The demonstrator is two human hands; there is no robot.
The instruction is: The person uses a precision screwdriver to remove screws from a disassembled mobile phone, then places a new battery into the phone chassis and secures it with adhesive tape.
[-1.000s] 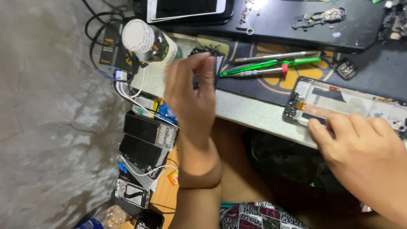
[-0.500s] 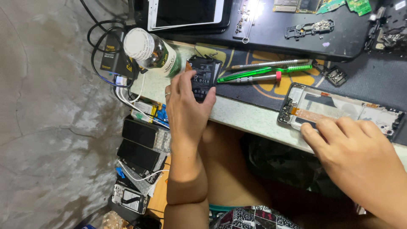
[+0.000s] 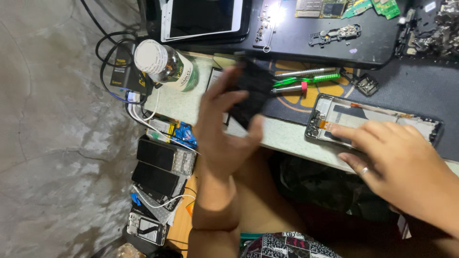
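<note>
The bench carries a tablet at its far edge and an opened phone frame. The right hand rests on the frame, fingers spread flat. The left hand lifts a blurred black part, fingers clamped on it, beside a bottle.

Left hand raised with fingers curled closed; right hand flat, fingers extended.

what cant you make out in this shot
Head view:
- flat black part in the left hand: motion-blurred, its kind unclear.
- opened phone frame: the right hand covers its middle.
- circuit boards: cut off by the top edge.
</note>
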